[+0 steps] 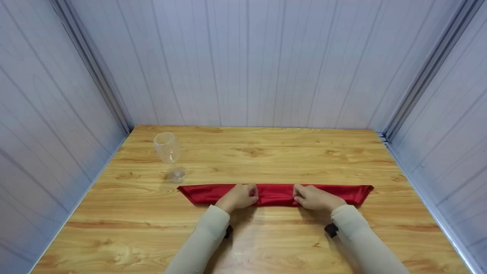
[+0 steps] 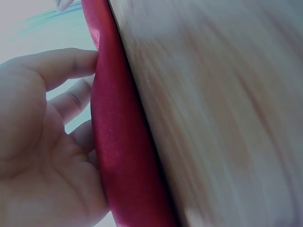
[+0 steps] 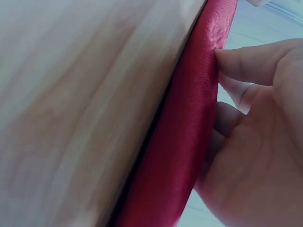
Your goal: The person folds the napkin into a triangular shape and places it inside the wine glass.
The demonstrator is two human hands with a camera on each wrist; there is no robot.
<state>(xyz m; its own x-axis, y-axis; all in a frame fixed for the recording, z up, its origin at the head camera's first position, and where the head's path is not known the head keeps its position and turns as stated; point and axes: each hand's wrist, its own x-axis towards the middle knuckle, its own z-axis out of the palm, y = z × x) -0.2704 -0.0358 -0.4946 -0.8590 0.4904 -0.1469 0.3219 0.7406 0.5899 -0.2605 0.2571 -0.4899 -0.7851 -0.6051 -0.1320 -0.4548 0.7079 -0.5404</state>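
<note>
A red satiny cloth napkin (image 1: 276, 192), folded into a long narrow strip with slanted ends, lies crosswise on the wooden table. Just left of its middle, my left hand (image 1: 240, 196) has curled fingers and pinches the cloth. On the other side of the middle, my right hand (image 1: 314, 197) pinches it in the same way. The left wrist view has the thumb (image 2: 78, 64) against the red fabric (image 2: 118, 123), with the other fingertips partly hidden behind it. Similarly, the right thumb (image 3: 246, 64) touches the strip (image 3: 189, 113), and some fingertips are out of sight.
A clear stemmed glass (image 1: 167, 148) stands upright beyond the napkin's left end. Pale panelled walls (image 1: 243, 64) enclose the back and both sides of the wooden table (image 1: 251, 152).
</note>
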